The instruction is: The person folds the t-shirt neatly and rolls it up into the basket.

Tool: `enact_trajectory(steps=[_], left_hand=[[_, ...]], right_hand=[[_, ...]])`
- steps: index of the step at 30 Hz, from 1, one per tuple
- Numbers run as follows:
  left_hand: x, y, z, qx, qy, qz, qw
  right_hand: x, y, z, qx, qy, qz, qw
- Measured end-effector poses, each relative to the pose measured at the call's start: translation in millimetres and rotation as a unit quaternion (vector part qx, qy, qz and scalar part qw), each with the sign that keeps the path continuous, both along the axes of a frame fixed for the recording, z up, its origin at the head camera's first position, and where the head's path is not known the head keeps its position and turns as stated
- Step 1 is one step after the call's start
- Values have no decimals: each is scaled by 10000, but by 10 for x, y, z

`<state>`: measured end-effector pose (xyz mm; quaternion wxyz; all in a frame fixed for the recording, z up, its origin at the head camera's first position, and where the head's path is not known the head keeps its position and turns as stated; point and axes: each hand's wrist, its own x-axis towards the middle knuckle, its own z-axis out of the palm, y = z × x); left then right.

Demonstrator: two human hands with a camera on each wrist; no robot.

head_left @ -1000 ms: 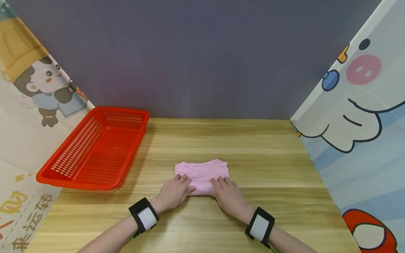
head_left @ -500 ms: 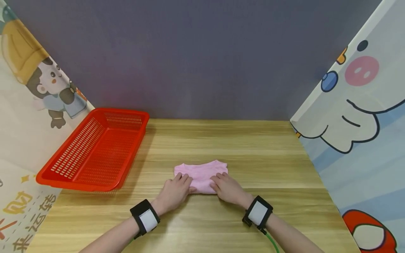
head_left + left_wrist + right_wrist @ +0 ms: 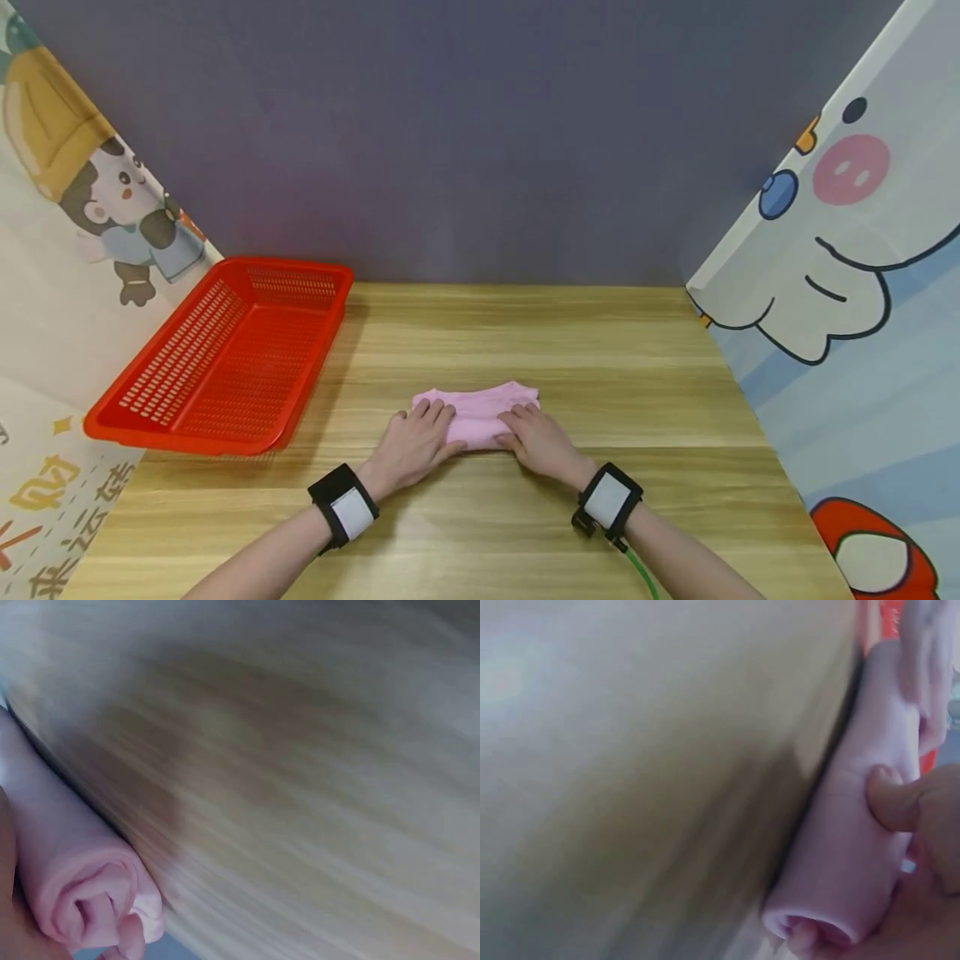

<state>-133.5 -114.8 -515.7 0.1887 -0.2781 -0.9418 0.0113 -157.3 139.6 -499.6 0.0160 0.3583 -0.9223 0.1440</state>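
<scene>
A pink cloth (image 3: 476,407), partly rolled up, lies on the wooden table with its far edge still flat. My left hand (image 3: 415,439) holds the roll's left part, fingers over the top and thumb along the near side. At the other end, my right hand (image 3: 542,439) grips the roll between thumb and fingers. Spiral layers show at the end of the cloth roll (image 3: 86,877) in the left wrist view. In the right wrist view, the right thumb (image 3: 896,802) presses on the roll's side and a fingertip pokes at its open end.
A red perforated plastic basket (image 3: 251,367) stands at the left of the table (image 3: 600,358). A dark grey panel (image 3: 465,142) closes the back. Cartoon-printed sheets (image 3: 847,250) flank both sides. Each wrist wears a black strap (image 3: 343,506).
The cloth's near edge has been rolled a little farther away from me, leaving less of it flat. My left thumb now stretches out along the roll. The basket stays put.
</scene>
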Motion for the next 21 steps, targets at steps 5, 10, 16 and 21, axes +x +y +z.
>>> enact_trajectory(steps=[5, 10, 16, 21], left_hand=[[4, -16, -37, -134, 555, -36, 9984], [-55, 7, 0, 301, -262, 40, 9992], [-128, 29, 39, 684, -1069, 362, 9913], [-147, 4, -31, 269, -110, 199, 9994]], right_hand=[[-85, 5, 71, -21, -639, 65, 9979], [-52, -8, 76, 169, -532, -224, 9982], [-88, -9, -60, 141, 511, -303, 9981], [-198, -41, -31, 185, 311, -233, 9991]])
